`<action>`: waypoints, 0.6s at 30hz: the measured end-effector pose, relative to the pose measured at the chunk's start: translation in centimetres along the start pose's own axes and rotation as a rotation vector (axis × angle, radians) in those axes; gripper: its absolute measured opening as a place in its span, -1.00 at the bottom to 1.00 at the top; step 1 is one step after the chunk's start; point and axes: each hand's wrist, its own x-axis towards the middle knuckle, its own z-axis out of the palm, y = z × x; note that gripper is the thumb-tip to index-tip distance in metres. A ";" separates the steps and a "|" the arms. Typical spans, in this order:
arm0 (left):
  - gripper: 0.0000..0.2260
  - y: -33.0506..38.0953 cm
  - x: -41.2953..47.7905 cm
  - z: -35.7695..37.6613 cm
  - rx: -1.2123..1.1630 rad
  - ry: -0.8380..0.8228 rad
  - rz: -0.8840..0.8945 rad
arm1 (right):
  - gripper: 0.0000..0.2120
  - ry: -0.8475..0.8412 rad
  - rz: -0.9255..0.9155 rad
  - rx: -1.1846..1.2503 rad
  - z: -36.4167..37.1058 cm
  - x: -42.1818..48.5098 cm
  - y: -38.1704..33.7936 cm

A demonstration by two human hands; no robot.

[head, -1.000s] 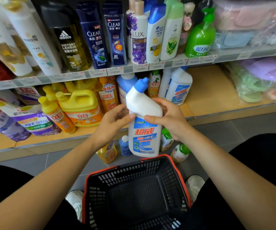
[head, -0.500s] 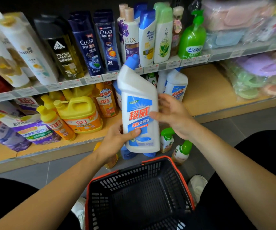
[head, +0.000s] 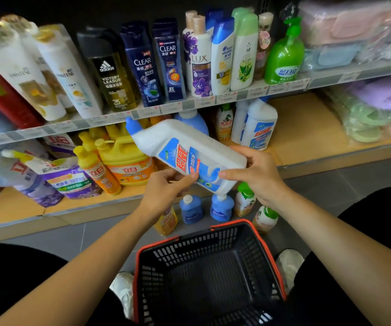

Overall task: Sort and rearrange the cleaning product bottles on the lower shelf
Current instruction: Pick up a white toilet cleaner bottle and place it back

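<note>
Black mesh basket (head: 195, 232), red rim, nearest, at 6 o'clock; nothing visible inside. Just beyond its rim, small bottles (head: 191, 209) stand on the floor. Above them both hands carry the white cleaner bottle (head: 185, 149) in the air, in front of the lower shelf (head: 307, 128), resting on nothing. Left hand (head: 166, 192): thumb and fingers pinch the lower edge at the label. Right hand (head: 258, 175): fingers curled round the base end. Change: half a second ago the bottle stood upright, cap up; now it is tipped well over to the left. Long axis runs 10 to 4 o'clock; blue cap (head: 132, 125) points to 10, base to 4, label faces the camera. Judgement: the turn looks like a label check or a reorienting before placement, so the bottle is not yet shelved. Farther, at 2 o'clock of it, a matching bottle (head: 260, 128) stands upright on the shelf beside bare board, the likely destination. Yellow jug (head: 123, 158) at 9 o'clock.
</note>
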 end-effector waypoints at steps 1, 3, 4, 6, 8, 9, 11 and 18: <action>-0.86 -0.3 -0.1 -0.1 0.084 0.009 0.034 | -0.52 0.036 -0.019 -0.003 -0.1 0.1 -0.2; -0.94 -0.6 -0.5 -0.2 0.221 0.017 0.124 | -0.50 0.084 -0.045 -0.016 -0.2 0.2 -0.6; -0.98 -0.6 -0.7 -0.3 0.255 0.021 0.180 | -0.50 0.099 -0.055 -0.037 -0.3 0.2 -0.8; -0.89 -0.2 -0.8 -0.4 0.321 0.056 0.332 | -0.49 0.110 -0.078 -0.092 -0.4 0.2 -1.1; -0.70 0.2 -0.7 -0.6 0.439 0.092 0.486 | -0.49 0.089 -0.100 -0.146 -0.4 0.2 -1.5; -0.59 0.4 -0.5 -0.7 0.527 0.092 0.556 | -0.49 0.070 -0.108 -0.189 -0.3 0.1 -1.6; -0.38 0.3 -0.1 -0.9 0.691 0.045 0.622 | -0.50 0.018 -0.126 -0.312 -0.1 -0.1 -1.7; -0.25 -1.4 0.3 0.0 0.611 -0.344 0.366 | -0.50 -0.195 -0.145 -0.448 0.9 -1.4 -2.0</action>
